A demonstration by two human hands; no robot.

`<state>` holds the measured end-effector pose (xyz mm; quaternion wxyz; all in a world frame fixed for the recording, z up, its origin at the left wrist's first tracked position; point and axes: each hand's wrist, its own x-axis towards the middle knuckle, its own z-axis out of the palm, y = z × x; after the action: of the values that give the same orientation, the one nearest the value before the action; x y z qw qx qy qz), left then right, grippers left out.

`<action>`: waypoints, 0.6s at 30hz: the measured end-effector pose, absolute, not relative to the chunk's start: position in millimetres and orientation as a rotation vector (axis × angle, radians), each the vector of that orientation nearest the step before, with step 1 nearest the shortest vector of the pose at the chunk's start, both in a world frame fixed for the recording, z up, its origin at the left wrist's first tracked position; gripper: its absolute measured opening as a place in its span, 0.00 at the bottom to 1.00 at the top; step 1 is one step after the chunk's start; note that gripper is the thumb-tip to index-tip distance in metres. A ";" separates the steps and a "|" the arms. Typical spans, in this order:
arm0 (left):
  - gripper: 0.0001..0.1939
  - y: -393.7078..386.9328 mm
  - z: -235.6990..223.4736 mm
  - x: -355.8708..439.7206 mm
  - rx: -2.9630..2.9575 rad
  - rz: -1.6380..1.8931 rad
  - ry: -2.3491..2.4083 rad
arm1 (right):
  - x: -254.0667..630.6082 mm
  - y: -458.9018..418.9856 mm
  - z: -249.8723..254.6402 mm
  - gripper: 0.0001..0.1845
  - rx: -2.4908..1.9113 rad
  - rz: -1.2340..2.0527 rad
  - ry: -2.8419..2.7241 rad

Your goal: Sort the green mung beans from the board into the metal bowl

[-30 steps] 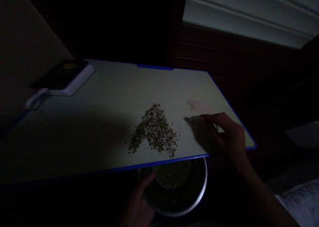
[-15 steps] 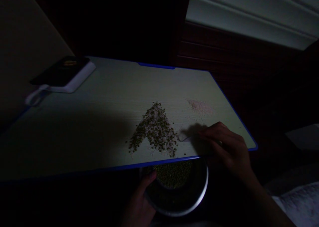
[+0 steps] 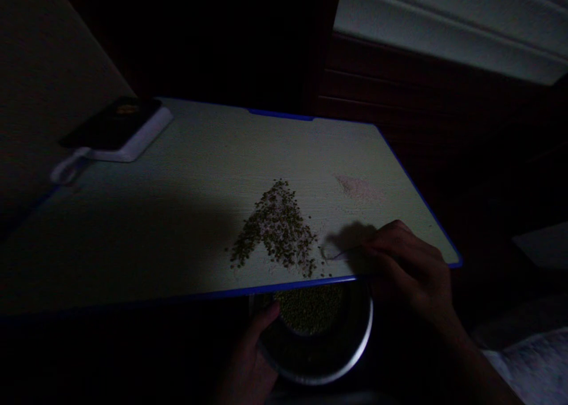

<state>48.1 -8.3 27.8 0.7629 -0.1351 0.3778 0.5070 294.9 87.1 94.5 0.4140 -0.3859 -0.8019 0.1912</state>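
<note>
My right hand (image 3: pixel 408 260) pinches a thin, slender stick-like tool (image 3: pixel 348 251), its tip touching the board just right of a spread pile of green mung beans (image 3: pixel 284 224) mixed with pale grains. A few loose beans lie by the tip. The tool's exact kind is too dark to make out. My left hand (image 3: pixel 260 343) grips the left rim of a round metal bowl (image 3: pixel 359 352), thumb over the edge. Inside the bowl are many mung beans (image 3: pixel 310 310). The bowl sits below the board's front edge, which hides its far side.
The pale board (image 3: pixel 213 150) has a blue rim. A small heap of pinkish-white grains (image 3: pixel 360 189) lies at its right. At the far left rests a white device with a dark top (image 3: pixel 118 129) and a strap (image 3: pixel 68 167). Dark wooden panelling (image 3: pixel 399 91) stands behind.
My right hand and the thin tool have shifted slightly right, away from the pile, and a few beans now lie apart near the tip. My left hand stays on the bowl.
</note>
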 end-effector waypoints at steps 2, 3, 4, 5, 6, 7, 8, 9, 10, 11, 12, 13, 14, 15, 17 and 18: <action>0.29 -7.9 26.5 48.2 -0.325 1.081 0.871 | 298.0 81.2 92.3 0.14 -1.011 0.486 -2.000; 0.29 -7.9 25.2 48.2 -0.339 1.073 0.922 | 298.6 78.7 91.6 0.14 -1.028 0.487 -1.999; 0.29 -8.0 23.6 48.1 -0.342 1.071 0.970 | 298.5 76.6 91.2 0.14 -1.034 0.485 -2.003; 0.29 -8.3 21.8 48.0 -0.341 1.072 1.022 | 297.8 75.0 91.3 0.15 -1.030 0.485 -2.011; 0.29 -8.5 19.9 47.9 -0.326 1.076 1.051 | 296.5 74.0 91.7 0.15 -1.016 0.486 -2.021; 0.29 -8.5 18.4 47.9 -0.304 1.085 1.044 | 294.9 73.6 92.5 0.15 -0.998 0.490 -2.033; 0.28 -8.2 17.5 48.2 -0.299 1.089 1.041 | 293.0 73.7 93.4 0.15 -0.979 0.497 -2.044; 0.27 -7.6 17.3 48.7 -0.294 1.092 1.036 | 291.1 74.0 94.4 0.14 -0.957 0.505 -2.053; 0.27 -6.8 17.9 49.4 -0.289 1.092 1.021 | 289.3 74.5 95.2 0.14 -0.935 0.513 -2.059; 0.26 -6.0 19.0 50.1 -0.286 1.091 1.003 | 287.9 75.0 95.7 0.14 -0.917 0.522 -2.064; 0.26 -5.4 20.5 50.6 -0.284 1.088 0.988 | 286.9 75.4 95.9 0.14 -0.902 0.528 -2.069; 0.26 -5.2 21.9 50.8 -0.293 1.072 0.981 | 286.2 75.6 95.8 0.14 -0.889 0.529 -2.073; 0.24 -5.5 23.2 50.6 -0.318 1.062 0.964 | 285.7 75.7 95.2 0.15 -0.884 0.527 -2.075; 0.22 -6.2 24.0 50.2 -0.334 1.065 0.958 | 285.3 75.8 94.5 0.15 -0.882 0.523 -2.079; 0.20 -8.2 24.2 49.0 -0.355 1.078 0.987 | 284.5 75.8 92.7 0.16 -0.880 0.512 -2.081; 0.20 -9.1 23.6 48.4 -0.357 1.088 1.012 | 283.8 75.9 91.9 0.17 -0.879 0.509 -2.081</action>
<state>48.4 -9.1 23.6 0.7222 -0.1615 0.4582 0.4924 283.8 75.9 91.9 0.4015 -0.3477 -0.8230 0.2012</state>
